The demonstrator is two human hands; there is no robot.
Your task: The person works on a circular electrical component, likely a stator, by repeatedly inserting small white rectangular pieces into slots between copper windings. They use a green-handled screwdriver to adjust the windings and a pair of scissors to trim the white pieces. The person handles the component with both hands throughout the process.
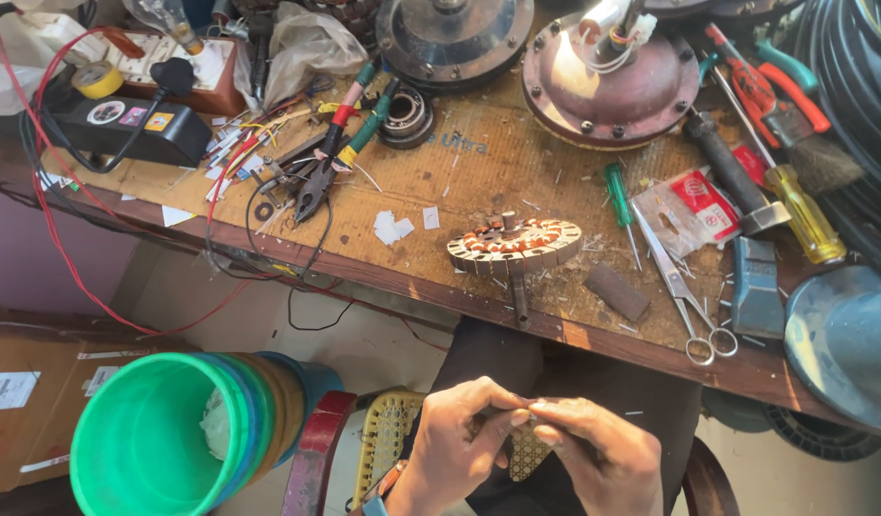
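Two bare hands show at the bottom of the view. The left hand point(456, 435) has no glove and no ring that can be seen. Its wrist wears a band: a brown strap, with a small blue bit at the very edge of the view. The right hand point(601, 449) is bare too, with nothing on its wrist. No sleeves reach the wrists. The lap below the hands is covered by dark, almost black cloth.
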